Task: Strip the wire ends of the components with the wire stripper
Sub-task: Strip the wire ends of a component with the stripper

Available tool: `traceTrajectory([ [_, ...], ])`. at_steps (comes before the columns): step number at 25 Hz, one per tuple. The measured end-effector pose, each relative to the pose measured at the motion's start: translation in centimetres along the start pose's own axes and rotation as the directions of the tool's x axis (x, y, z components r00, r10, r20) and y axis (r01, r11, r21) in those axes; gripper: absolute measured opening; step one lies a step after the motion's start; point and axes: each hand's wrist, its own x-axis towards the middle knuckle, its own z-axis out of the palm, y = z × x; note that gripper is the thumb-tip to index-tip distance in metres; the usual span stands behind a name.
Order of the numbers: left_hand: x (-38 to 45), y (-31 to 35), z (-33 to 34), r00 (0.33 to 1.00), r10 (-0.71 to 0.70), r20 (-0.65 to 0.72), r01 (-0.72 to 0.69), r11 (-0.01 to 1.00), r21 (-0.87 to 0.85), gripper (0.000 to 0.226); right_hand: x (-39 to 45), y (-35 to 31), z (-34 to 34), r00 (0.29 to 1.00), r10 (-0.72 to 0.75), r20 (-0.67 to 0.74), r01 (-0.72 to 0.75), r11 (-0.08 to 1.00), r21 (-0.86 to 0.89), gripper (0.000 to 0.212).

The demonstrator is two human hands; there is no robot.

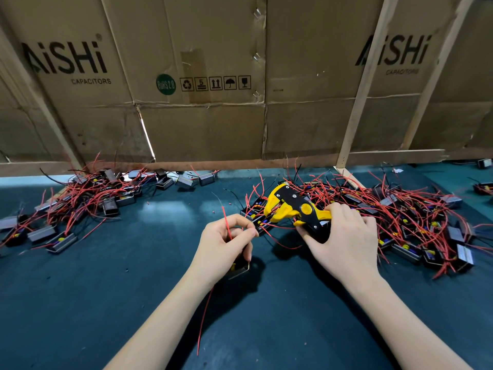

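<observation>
A red wire (226, 225) is pinched between thumb and forefinger of the left hand (222, 244), the grip closed on it, with its component (240, 268) tucked under the palm. The wire's free end is pointed up and slightly away. The yellow-and-black wire stripper (293, 206) is clasped at its handles by the right hand (344, 236), its head lying just right of the wire tip and aimed left toward it. Piles of components are spread on the tabletop (106, 276), left (80, 204) and right (416, 225).
</observation>
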Motion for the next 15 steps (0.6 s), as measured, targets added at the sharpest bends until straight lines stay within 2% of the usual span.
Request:
traceTrajectory([
  [10,-0.01,-0.11,-0.08,0.999,0.0,-0.044,0.005,0.993,0.119,0.021,0.08,0.19,-0.34,1.0,0.005,-0.003,-0.005,1.0,-0.002,0.056],
  [15,0.04,-0.17,-0.32,0.998,0.004,-0.062,0.006,0.987,0.162,0.02,0.11,0.25,-0.38,1.0,0.021,-0.004,-0.021,1.0,-0.003,0.06],
])
